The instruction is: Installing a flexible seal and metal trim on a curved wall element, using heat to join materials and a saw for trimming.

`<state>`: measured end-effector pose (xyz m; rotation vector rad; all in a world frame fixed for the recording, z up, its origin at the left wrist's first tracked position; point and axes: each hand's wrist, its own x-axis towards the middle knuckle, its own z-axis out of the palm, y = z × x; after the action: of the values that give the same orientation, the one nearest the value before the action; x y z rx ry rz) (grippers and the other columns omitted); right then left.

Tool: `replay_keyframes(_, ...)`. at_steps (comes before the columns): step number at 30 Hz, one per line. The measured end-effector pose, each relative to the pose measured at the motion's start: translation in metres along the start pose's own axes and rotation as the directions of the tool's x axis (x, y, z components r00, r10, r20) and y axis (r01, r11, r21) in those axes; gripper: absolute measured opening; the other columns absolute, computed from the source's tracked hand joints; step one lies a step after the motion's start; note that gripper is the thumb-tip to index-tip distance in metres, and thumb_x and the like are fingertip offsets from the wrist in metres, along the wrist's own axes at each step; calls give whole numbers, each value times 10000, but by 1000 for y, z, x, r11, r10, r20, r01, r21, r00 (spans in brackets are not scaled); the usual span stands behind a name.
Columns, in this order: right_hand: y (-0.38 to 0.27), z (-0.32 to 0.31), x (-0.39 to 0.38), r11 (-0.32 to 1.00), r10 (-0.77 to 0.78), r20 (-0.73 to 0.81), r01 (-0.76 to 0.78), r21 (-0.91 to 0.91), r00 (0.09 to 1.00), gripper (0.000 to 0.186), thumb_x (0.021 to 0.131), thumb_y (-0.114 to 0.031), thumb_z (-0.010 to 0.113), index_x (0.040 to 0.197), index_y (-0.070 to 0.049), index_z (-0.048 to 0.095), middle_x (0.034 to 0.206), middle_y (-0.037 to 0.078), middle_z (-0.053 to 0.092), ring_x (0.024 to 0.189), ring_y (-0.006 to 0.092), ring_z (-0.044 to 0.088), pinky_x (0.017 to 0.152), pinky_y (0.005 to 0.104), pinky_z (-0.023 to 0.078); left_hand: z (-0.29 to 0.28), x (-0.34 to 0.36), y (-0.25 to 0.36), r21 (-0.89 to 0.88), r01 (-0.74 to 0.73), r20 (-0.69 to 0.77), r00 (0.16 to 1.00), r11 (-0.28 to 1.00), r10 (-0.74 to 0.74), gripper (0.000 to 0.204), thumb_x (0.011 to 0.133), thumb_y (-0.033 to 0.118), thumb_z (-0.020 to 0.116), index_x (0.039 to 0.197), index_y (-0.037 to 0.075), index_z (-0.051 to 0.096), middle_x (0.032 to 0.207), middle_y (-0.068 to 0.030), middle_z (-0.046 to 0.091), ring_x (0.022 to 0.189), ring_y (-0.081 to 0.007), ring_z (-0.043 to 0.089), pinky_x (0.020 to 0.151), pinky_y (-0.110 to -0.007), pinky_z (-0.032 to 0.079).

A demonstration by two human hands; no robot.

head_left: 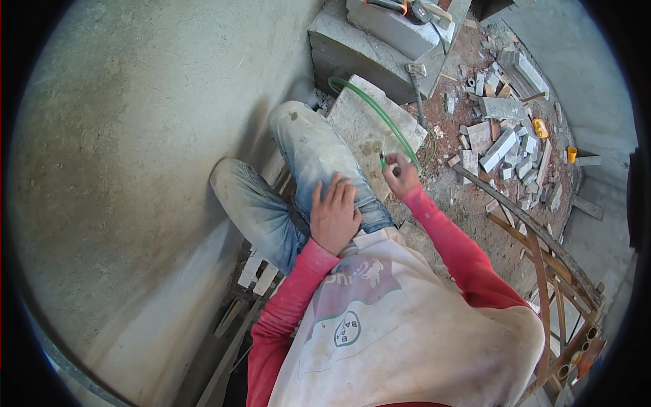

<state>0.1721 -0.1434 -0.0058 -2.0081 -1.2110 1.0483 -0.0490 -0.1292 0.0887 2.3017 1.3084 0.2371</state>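
A thin green hose [381, 114] arcs over a pale concrete block [356, 129] beside my knee and runs down to my right hand [403, 178]. The fingers of that hand are pinched around a short green piece with a dark tip, which looks like the hose's end; the palm side is partly hidden. My left hand [332, 217] lies flat on my thigh, fingers spread, holding nothing. Under it are my faded, dusty jeans [319, 152]. Both forearms wear dusty red sleeves.
A bare plastered wall [135, 122] stands close on my left. Ahead are stacked blocks [352, 47] with an orange-and-black tool [415, 11] on top and a hammer [416, 88] leaning there. Broken block rubble [505, 146] covers the right floor, near a wooden frame [542, 271].
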Motion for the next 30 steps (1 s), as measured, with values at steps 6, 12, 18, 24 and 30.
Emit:
replay_keyframes(6,-45,-30,-81,893,-415,262,445,-67,871,259,848,-168,701,1078,-57,653,929,112,647,722,248,642,640,341,531,9,6,-20,-66,-121,-141,984,990,111,201,741,234,733,854,88,654,1096,-73,703,1195,-308,586,1081,-514,334)
replay_keyframes(12,-53,-5,-80,936,-229,187,269,-227,955,260,814,-170,740,812,-41,514,838,123,567,755,330,627,655,406,533,13,-2,-9,-128,-285,-270,931,950,243,109,774,159,722,786,83,646,1024,-57,727,1075,-377,652,1019,-521,431)
replay_keyframes(18,-58,-14,-80,969,-249,316,238,72,915,279,795,-103,751,982,-33,557,881,131,570,769,287,647,674,375,536,5,-3,-7,-133,-313,-291,919,940,265,98,766,134,725,759,82,642,1007,-53,728,1034,-360,673,999,-508,457)
replay_keyframes(24,-42,-15,-50,839,-234,455,415,-351,859,395,765,-318,765,946,-80,507,856,90,601,755,308,665,627,411,533,7,-1,-5,-114,-356,-327,895,927,303,106,770,116,715,729,76,626,949,-37,729,1014,-349,681,993,-493,468)
replay_keyframes(30,-49,6,-55,674,-440,422,602,-429,793,419,729,-280,753,999,-78,505,888,124,620,748,338,667,622,440,532,3,-9,-16,5,-398,-284,879,917,383,112,817,165,664,741,90,628,901,-33,703,1008,-308,675,963,-456,480)
